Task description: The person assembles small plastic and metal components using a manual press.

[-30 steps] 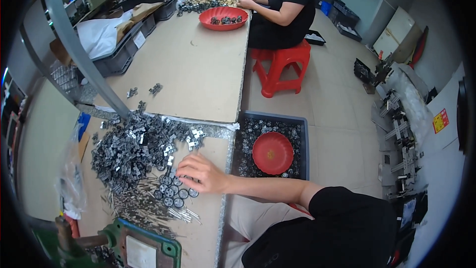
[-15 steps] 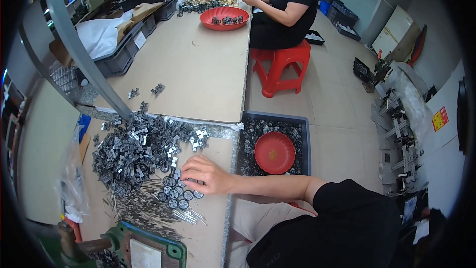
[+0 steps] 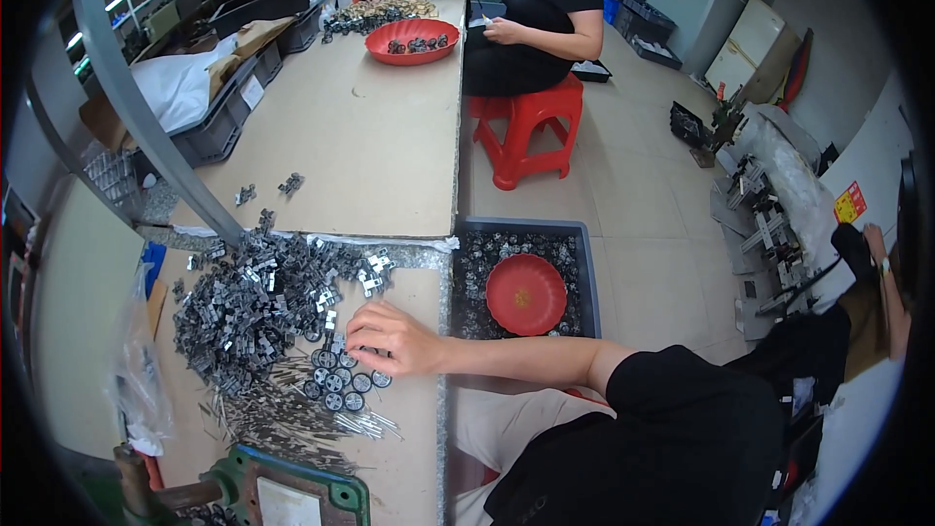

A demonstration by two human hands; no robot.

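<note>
My right hand [image 3: 394,339] reaches over the bench from the right, palm down. Its fingers and thumb are curled together at the top edge of a cluster of small black-rimmed wheels [image 3: 334,400]; whatever lies between the fingertips is too small and covered to make out. Just beyond the fingers spreads a large heap of small dark metal brackets [image 3: 248,307]. Thin metal pins [image 3: 302,419] lie strewn below the heap, some brighter ones next to the wheels. My left hand is not in view.
A green hand press [image 3: 292,497] stands at the near edge. Beside the bench, a grey crate [image 3: 590,282] of small parts carries a red bowl [image 3: 526,294]. Farther off, a co-worker sits on a red stool [image 3: 526,127] near another red bowl [image 3: 411,56]. A metal post [image 3: 146,97] rises at left.
The view has shifted slightly; my right hand stays by the wheels with little change. The co-worker's hands have parted, one stretching across the table. Another person's arm has appeared at the far right.
</note>
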